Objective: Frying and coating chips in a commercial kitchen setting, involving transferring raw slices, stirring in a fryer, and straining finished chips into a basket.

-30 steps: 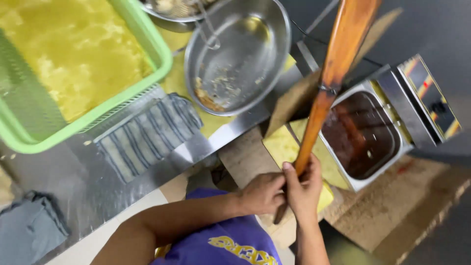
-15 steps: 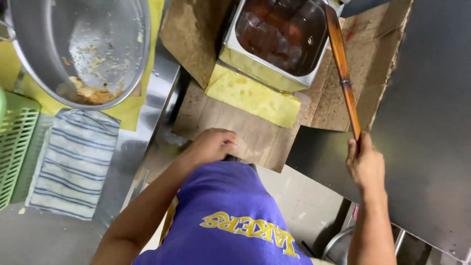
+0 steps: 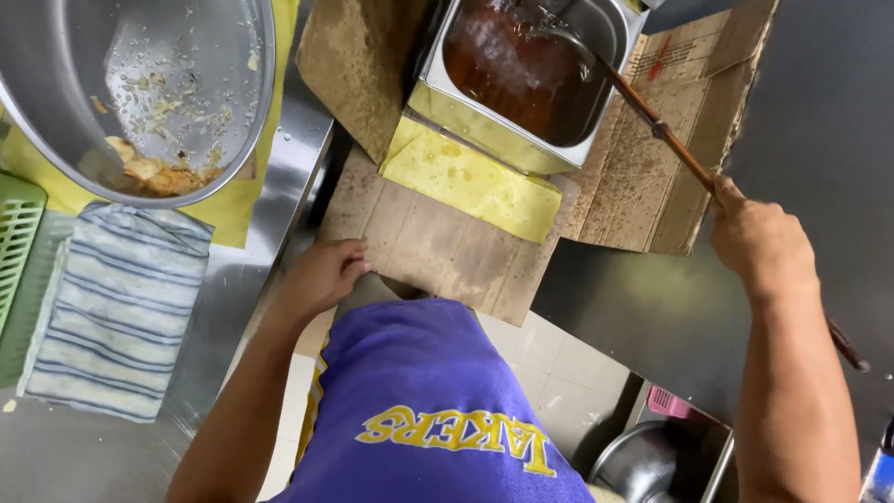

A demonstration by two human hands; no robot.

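The right hand [image 3: 759, 244] sits at three o'clock, forearm running down to five o'clock, fingers clenched around a long wooden handle [image 3: 666, 138]. The handle slants up toward twelve o'clock, its far end dipping into the dark oil of the steel fryer [image 3: 521, 79]. The left hand [image 3: 321, 275] lies at nine o'clock of centre, holding nothing, fingers loosely curled on the edge of the cardboard [image 3: 438, 247]. A steel bowl [image 3: 140, 93] with scraps sits at ten o'clock, above a striped cloth [image 3: 116, 307].
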